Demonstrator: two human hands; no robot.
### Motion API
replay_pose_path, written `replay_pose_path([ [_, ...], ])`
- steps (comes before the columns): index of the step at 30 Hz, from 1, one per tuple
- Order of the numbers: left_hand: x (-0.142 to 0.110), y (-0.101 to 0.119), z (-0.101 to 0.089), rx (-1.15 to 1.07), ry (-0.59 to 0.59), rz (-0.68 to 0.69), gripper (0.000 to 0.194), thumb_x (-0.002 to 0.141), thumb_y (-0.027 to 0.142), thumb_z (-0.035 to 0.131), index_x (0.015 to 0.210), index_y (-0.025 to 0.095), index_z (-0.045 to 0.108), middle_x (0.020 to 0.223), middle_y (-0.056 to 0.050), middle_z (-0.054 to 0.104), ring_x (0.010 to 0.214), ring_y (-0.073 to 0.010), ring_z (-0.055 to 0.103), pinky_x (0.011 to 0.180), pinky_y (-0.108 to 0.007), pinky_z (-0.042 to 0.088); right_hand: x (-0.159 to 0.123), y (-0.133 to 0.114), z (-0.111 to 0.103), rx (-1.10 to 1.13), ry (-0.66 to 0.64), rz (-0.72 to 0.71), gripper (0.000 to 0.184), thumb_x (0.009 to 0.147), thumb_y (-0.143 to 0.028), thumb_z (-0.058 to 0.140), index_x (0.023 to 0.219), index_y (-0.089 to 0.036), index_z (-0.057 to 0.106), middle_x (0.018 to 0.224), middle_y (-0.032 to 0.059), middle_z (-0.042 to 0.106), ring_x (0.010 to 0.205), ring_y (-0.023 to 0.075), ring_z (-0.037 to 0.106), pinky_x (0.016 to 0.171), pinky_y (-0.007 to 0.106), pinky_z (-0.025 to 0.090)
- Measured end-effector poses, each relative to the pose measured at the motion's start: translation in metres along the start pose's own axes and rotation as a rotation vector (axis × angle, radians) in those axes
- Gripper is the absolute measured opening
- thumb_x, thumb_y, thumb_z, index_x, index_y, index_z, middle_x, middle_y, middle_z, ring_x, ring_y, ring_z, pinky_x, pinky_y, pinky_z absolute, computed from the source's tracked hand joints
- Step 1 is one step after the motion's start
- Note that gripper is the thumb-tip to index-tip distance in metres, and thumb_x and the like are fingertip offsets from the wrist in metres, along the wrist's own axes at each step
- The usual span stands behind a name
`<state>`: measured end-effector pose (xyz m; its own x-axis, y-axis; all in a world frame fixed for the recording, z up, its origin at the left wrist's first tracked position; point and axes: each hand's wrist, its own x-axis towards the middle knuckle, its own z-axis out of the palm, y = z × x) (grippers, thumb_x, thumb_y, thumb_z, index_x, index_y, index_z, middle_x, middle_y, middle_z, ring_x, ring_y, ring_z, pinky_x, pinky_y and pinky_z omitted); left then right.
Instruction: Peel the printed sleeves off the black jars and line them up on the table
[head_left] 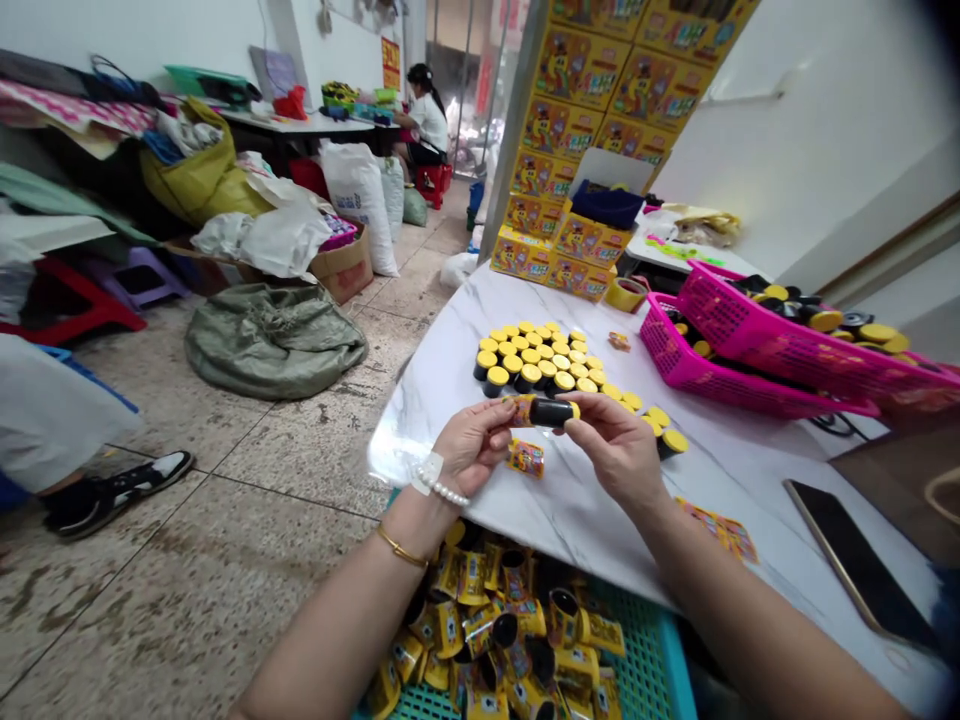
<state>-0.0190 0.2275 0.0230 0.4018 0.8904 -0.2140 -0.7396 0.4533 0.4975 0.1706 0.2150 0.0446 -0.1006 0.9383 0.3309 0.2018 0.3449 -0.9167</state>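
Both hands meet over the white marbled table (420, 420), holding a small black tube (551, 413) with a yellow cap, tilted nearly on its side. My left hand (474, 445) pinches a printed yellow wrapper (523, 409) at the tube's left end. At the cap end, the thumb and fingers of my right hand (619, 450) are closed on the tube. Just below lies another printed wrapper (527, 459), flat on the table. Behind my hands stand several black tubes with yellow caps (529, 373), grouped upright. More wrappers (720, 528) lie beside my right forearm.
Below the table edge, a teal basket (679, 670) holds many wrapped tubes. Pink baskets (757, 385) with more tubes are stacked at right, near a phone (855, 555). Yellow printed boxes (574, 130) rise behind. Sacks (274, 340) lie on the floor; a person (427, 120) sits far back.
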Motion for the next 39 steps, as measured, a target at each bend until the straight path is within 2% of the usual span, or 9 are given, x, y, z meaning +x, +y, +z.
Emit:
replay_pose_path([
  [7, -0.001, -0.001, -0.006, -0.020, 0.013, 0.038, 0.019, 0.071, 0.016, 0.080, 0.080, 0.008, 0.065, 0.076, -0.002, 0.064, 0.045, 0.0004, 0.044, 0.031, -0.009, 0.021, 0.019, -0.014, -0.007, -0.383, -0.117, -0.169, 0.021, 0.083, -0.028, 0.069, 0.103, -0.021, 0.069, 0.086, 0.0026, 0.067, 0.077, 0.0170, 0.064, 0.074, 0.033, 0.054],
  [12, -0.001, -0.001, -0.002, -0.009, 0.067, 0.066, 0.020, 0.071, 0.018, 0.079, 0.079, 0.009, 0.063, 0.077, -0.003, 0.066, 0.043, -0.0007, 0.044, 0.030, -0.010, 0.019, 0.012, -0.016, 0.004, -0.535, 0.011, -0.352, 0.018, 0.081, -0.026, 0.069, 0.098, -0.021, 0.067, 0.082, 0.0028, 0.066, 0.078, 0.0188, 0.064, 0.078, 0.037, 0.054],
  [14, -0.001, -0.002, 0.000, 0.028, 0.106, 0.084, 0.020, 0.073, 0.021, 0.078, 0.079, 0.009, 0.063, 0.071, -0.002, 0.063, 0.043, -0.0018, 0.044, 0.030, -0.011, 0.020, 0.007, -0.008, 0.007, -0.455, 0.025, -0.323, 0.018, 0.082, -0.028, 0.069, 0.099, -0.021, 0.066, 0.097, 0.0071, 0.069, 0.093, 0.0221, 0.066, 0.088, 0.042, 0.054],
  [17, -0.002, -0.004, 0.004, 0.126, 0.153, 0.108, 0.023, 0.075, 0.026, 0.078, 0.080, 0.008, 0.064, 0.062, 0.000, 0.058, 0.044, -0.0036, 0.047, 0.032, -0.012, 0.026, 0.002, 0.005, 0.007, -0.103, -0.129, -0.128, 0.022, 0.084, -0.031, 0.069, 0.103, -0.023, 0.061, 0.126, 0.0122, 0.066, 0.110, 0.0236, 0.067, 0.093, 0.042, 0.056],
  [22, -0.004, -0.006, 0.010, 0.295, 0.159, 0.148, 0.030, 0.072, 0.034, 0.081, 0.075, 0.010, 0.064, 0.054, 0.001, 0.056, 0.043, -0.0053, 0.047, 0.033, -0.015, 0.028, 0.006, 0.013, 0.000, 0.258, -0.235, 0.041, 0.030, 0.079, -0.033, 0.075, 0.102, -0.020, 0.060, 0.106, 0.0097, 0.074, 0.093, 0.0197, 0.073, 0.087, 0.038, 0.059],
  [28, -0.001, -0.004, 0.015, 0.378, 0.267, 0.336, 0.037, 0.066, 0.030, 0.086, 0.091, 0.015, 0.063, 0.091, -0.002, 0.065, 0.058, -0.0046, 0.056, 0.042, -0.014, 0.036, 0.013, 0.012, -0.008, 0.229, -0.098, 0.019, 0.032, 0.073, -0.034, 0.080, 0.097, -0.017, 0.067, 0.093, 0.0071, 0.075, 0.085, 0.0179, 0.072, 0.084, 0.036, 0.060],
  [30, 0.001, -0.001, 0.016, 0.507, 0.213, 0.344, 0.043, 0.068, 0.032, 0.085, 0.101, 0.018, 0.063, 0.099, -0.003, 0.066, 0.062, -0.0065, 0.058, 0.044, -0.016, 0.039, 0.013, 0.013, -0.008, 0.198, -0.087, -0.009, 0.029, 0.073, -0.032, 0.080, 0.096, -0.017, 0.068, 0.091, 0.0055, 0.074, 0.082, 0.0164, 0.071, 0.082, 0.035, 0.060],
  [34, 0.002, 0.003, 0.013, 0.724, 0.008, 0.172, 0.044, 0.071, 0.037, 0.083, 0.105, 0.014, 0.067, 0.082, -0.003, 0.067, 0.055, -0.0079, 0.055, 0.049, -0.020, 0.041, 0.012, 0.016, -0.007, 0.175, -0.115, -0.113, 0.027, 0.075, -0.027, 0.079, 0.099, -0.019, 0.070, 0.094, 0.0041, 0.072, 0.088, 0.0163, 0.069, 0.086, 0.036, 0.059],
  [39, -0.001, 0.001, 0.010, 0.712, 0.038, 0.136, 0.039, 0.067, 0.033, 0.086, 0.095, 0.012, 0.070, 0.068, -0.001, 0.067, 0.055, -0.0087, 0.055, 0.055, -0.021, 0.041, 0.011, 0.023, -0.007, 0.086, -0.155, -0.232, 0.024, 0.078, -0.030, 0.078, 0.100, -0.022, 0.073, 0.101, 0.0058, 0.066, 0.093, 0.0170, 0.066, 0.076, 0.032, 0.061],
])
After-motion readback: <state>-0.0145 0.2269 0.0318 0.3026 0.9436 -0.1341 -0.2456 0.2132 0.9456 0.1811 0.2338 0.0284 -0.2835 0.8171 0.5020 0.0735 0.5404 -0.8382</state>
